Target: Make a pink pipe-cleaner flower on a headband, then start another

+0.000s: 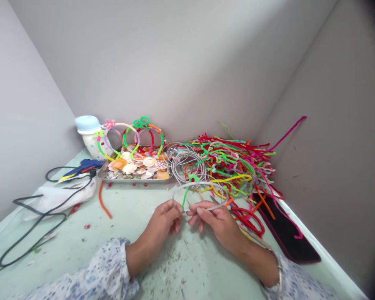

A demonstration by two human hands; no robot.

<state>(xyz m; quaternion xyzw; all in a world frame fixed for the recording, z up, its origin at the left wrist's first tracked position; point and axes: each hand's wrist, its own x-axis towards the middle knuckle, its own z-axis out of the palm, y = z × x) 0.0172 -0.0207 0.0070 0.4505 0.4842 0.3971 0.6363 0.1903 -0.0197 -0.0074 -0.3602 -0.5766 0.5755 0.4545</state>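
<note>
Between my two hands is a pale, clear-looking headband point(203, 183), its arch pointing away from me. My left hand point(165, 218) pinches one end of it, where a green pipe cleaner point(185, 197) rises from the fingertips. The pipe cleaner's upper end is bent into a small green shape. My right hand point(217, 218) has thumb and fingers closed on the band's other side. Just beyond the headband lies a coil of grey wire point(187, 166). Scissors with red handles point(253, 223) rest close to my right hand, partly covered.
A metal tray point(137, 181) of seashells stands at the back, with decorated headbands point(121, 125) propped on it. Colourful pipe cleaners point(237, 160) are heaped back right, over a black mat point(295, 237). At left are a white bottle point(92, 137), a glue gun point(83, 167) and its black cable point(54, 213).
</note>
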